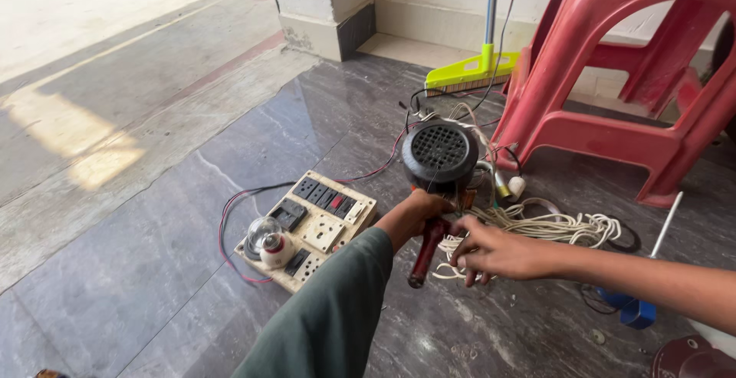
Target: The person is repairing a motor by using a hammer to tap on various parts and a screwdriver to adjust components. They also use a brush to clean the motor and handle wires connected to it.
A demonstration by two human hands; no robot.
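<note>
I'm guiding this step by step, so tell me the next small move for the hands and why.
Probably close the right hand on the dark red tool handle. Its fingers are spread beside the handle, not clearly gripping it, while the left hand grips just under the round black motor with a grilled end, over the white cord coil.

Our left hand (420,211) has its fingers around the motor (439,156), with the switchboard (310,227) left of them. Under our right hand (491,251) fingertips lies the cord coil (560,228); beyond stands the stool (629,79), the broom (473,71) behind.
</note>
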